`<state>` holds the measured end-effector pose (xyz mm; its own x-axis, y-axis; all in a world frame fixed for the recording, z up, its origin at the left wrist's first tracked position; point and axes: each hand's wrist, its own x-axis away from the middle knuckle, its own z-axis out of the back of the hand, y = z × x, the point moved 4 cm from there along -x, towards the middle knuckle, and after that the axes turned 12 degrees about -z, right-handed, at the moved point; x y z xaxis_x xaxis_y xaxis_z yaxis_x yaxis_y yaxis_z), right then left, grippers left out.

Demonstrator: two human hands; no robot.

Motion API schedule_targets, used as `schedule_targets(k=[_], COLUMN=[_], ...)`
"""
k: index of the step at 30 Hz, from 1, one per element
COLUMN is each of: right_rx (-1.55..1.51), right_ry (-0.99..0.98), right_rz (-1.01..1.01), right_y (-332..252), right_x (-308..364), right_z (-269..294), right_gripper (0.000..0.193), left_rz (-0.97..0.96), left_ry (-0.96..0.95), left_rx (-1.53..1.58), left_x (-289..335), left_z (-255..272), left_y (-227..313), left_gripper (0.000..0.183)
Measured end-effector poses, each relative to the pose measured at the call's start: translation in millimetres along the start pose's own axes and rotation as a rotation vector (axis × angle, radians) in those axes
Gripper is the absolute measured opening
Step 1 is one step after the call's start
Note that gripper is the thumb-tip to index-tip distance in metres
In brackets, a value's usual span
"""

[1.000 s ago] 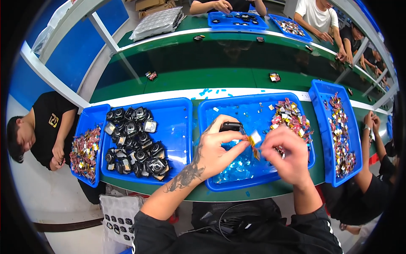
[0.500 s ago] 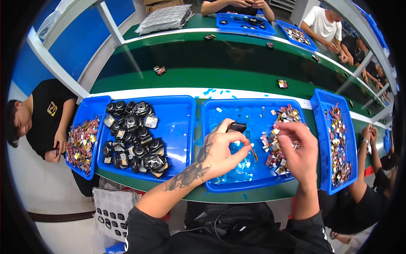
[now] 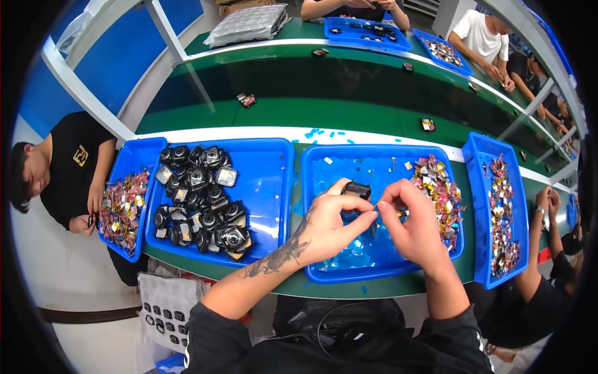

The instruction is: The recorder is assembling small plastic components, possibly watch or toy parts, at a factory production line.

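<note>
Both my hands meet above a blue tray (image 3: 380, 149) in front of me. My left hand (image 3: 330, 224) has its fingers curled round a small black device housing (image 3: 357, 189), while its thumb and index finger reach toward my right fingertips. My right hand (image 3: 412, 225) is closed in a pinch against them. Whatever lies between the fingertips is too small to make out. On the tray's right side lies a heap of small red, white and gold electronic parts (image 3: 445, 196). Shiny blue film scraps (image 3: 339, 255) cover part of its floor.
Left stands a blue tray (image 3: 274, 144) of black camera-like units (image 3: 205, 199). Narrower trays of small parts flank both sides (image 3: 129, 146) (image 3: 476, 206). Beyond runs a green conveyor belt (image 3: 336, 115) with scattered boards. Co-workers sit left, right and opposite.
My right hand has moved left and closed from a loose, open shape, and its fingertips now meet my left ones. The left hand still holds the black housing.
</note>
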<state>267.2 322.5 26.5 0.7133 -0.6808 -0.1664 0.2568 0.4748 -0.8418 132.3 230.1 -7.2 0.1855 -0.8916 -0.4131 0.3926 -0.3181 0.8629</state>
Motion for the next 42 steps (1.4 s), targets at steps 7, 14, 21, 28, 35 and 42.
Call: schedule_targets(k=[7,14,21,28,35,42], right_rx=[0.32,0.212,-0.544,-0.545,-0.087,-0.416], right_ry=[0.036,-0.033,-0.107,-0.096,-0.041,0.004], right_rz=[0.29,0.013,-0.121,-0.217,-0.036,-0.276], right_y=[-13.2,4.9,14.9,19.0,5.8,18.3], right_x=[7.6,8.1,13.8,17.7,20.2,16.8], right_z=[1.5,5.8,-6.0,10.1,-4.3,-26.1], right_gripper=[0.016,0.024,0.015,0.014,0.01,0.011], left_rz=[0.14,0.231,0.31,0.02,-0.001,0.142], left_ry=[0.041,0.013,-0.128,0.17,-0.157,0.018], left_rx=[0.17,0.442,0.634,0.079,-0.175,0.42], left_x=[-0.9,-1.3,3.6,-0.6,-1.9,1.7], left_z=[-1.5,-1.0,-5.8,7.3,-4.3,-6.9], left_y=[-11.9,-10.5,-12.3,-2.6,11.2,11.4], left_gripper=[0.017,0.017,0.015,0.037,0.015,0.043])
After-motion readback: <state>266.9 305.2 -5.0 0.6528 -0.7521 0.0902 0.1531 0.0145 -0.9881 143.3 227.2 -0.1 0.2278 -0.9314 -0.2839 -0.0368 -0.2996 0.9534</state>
